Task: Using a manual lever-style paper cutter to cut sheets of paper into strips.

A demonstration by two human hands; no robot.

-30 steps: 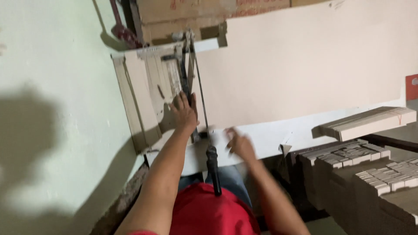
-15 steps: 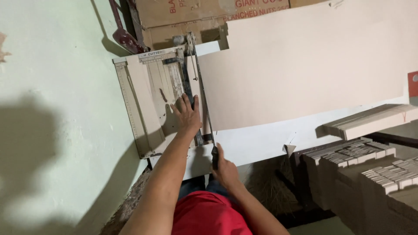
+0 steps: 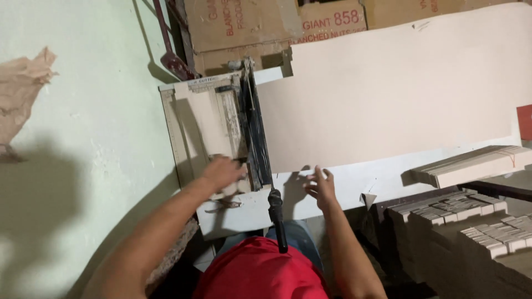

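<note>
Letting go of the cutter handle (image 3: 277, 217), right hand (image 3: 320, 187) now spreads open beside the large card sheet (image 3: 388, 94); left hand (image 3: 223, 173) lies flat on the cutter bed (image 3: 191, 119). Cut looks finished.

Pale green wall (image 3: 83, 111) with a torn scrap of brown paper (image 3: 22, 94), stacked brown cardboard boxes (image 3: 249, 27) at the back, a red-handled tool (image 3: 169, 52) leaning beside them, bundles of cut card strips (image 3: 471, 221) at right
</note>
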